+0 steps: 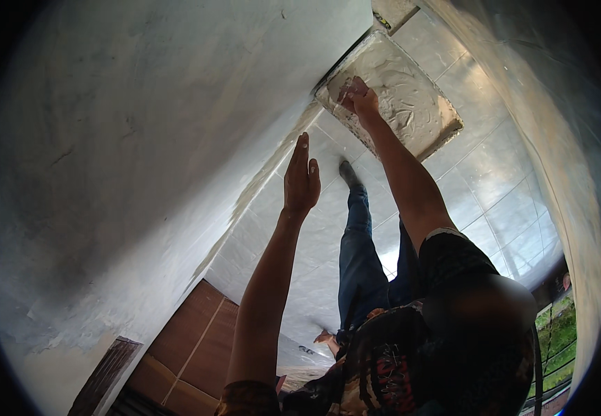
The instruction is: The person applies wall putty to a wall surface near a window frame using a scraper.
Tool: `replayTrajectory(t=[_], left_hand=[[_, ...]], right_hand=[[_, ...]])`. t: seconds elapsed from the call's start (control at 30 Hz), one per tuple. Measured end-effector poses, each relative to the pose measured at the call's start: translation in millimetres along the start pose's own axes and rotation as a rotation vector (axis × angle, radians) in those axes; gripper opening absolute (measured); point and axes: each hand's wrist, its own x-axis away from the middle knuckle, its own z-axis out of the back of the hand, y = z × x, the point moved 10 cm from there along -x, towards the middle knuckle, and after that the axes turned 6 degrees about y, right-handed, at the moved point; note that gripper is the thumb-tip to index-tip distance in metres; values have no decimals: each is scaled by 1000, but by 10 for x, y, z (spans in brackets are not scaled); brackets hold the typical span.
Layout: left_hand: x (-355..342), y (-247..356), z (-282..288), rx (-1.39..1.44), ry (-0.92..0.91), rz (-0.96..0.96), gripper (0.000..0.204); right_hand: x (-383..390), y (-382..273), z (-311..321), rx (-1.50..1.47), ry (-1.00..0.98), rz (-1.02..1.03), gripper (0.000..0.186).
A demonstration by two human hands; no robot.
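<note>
We see 1 shallow tray (450, 136) on the tiled floor (484, 180), with its upper-left edge beside the plastered wall (141, 125), and a soft grey paste (401, 83) spread across most of it, ridged in the middle and thinner toward the right corner. Our right hand (361, 99) is over the paste near the tray's left corner, its fingers bent; we cannot tell whether they close on a tool, on paste or on nothing. Our left hand (302, 177) is apart from it, near the wall, with straight fingers lying side by side, the palm unclosed and no object visible in it. We judge the paste to be wet, thick and sticky: it seems to hold its ridges, so it should yield easily under the fingers, cling to skin and slip if pinched. A scoop from beneath with cupped fingers, starting at the thick middle, looks surer than a pinch. The loaded tray is probably heavy and may flex; if we shift it, we would do best with 2 hands under opposite edges, kept level, away from the coated corners.
</note>
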Motion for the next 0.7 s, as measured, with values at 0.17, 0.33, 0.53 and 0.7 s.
replayTrajectory(t=[0.17,0.33,0.53,0.7], left_hand=[[104,141,205,26,59,38,53],[282,455,610,23,166,-9,54],[766,836,1299,92,371,-24,53],[1274,1101,1854,147,529,-97,55]], right_hand=[[665,-424,61,-100,-259,19,56],[1460,-836,188,-140,-360,-7,55],[2590,-1319,25,-96,-478,68,54],[3471,-1556,-275,-54,-566,232,52]])
